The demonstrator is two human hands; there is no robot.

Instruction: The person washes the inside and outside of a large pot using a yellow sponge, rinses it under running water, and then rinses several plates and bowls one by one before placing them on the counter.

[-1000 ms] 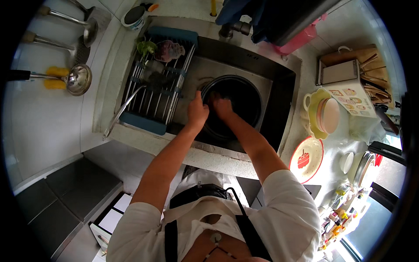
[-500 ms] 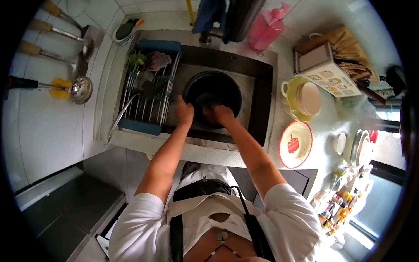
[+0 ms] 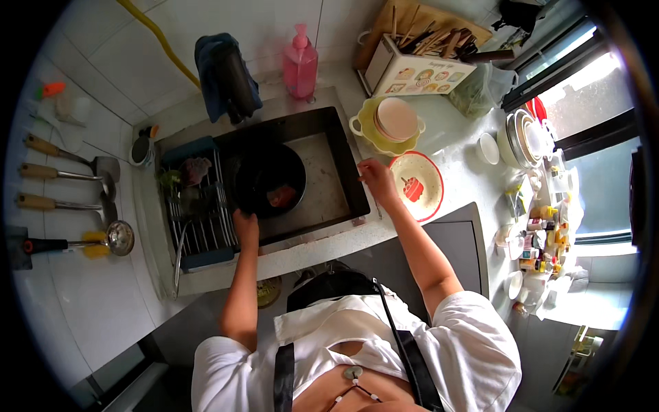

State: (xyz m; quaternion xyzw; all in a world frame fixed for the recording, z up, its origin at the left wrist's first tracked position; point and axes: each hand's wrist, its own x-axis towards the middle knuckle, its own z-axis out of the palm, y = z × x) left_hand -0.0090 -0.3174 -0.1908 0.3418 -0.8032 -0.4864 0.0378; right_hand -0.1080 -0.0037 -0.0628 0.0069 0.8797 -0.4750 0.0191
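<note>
A round black basin (image 3: 292,158) sits in the sink (image 3: 329,178), with a reddish-brown piece that looks like meat (image 3: 281,196) at its bottom. My left hand (image 3: 246,226) is closed at the basin's near rim, its fingertips partly hidden. Over the sink's right edge hovers my right hand (image 3: 377,181), fingers loosely bent and apart, nothing visible in them. Close beside it on the counter lie a cream plate with a red rim (image 3: 429,172) and a yellow two-handled bowl (image 3: 364,113) with a pale pink bowl (image 3: 397,118) inside.
A dish rack (image 3: 206,257) spans the sink's left side, a ladle across it. Behind stand the faucet with a blue cloth (image 3: 214,75) and a pink soap bottle (image 3: 300,65). A utensil holder (image 3: 419,74) is far right; ladles and turners (image 3: 120,238) hang on the left wall.
My right hand has come out of the basin and moved right, toward the plate. My left hand has shifted to the basin's near rim. The view has turned to the right.
</note>
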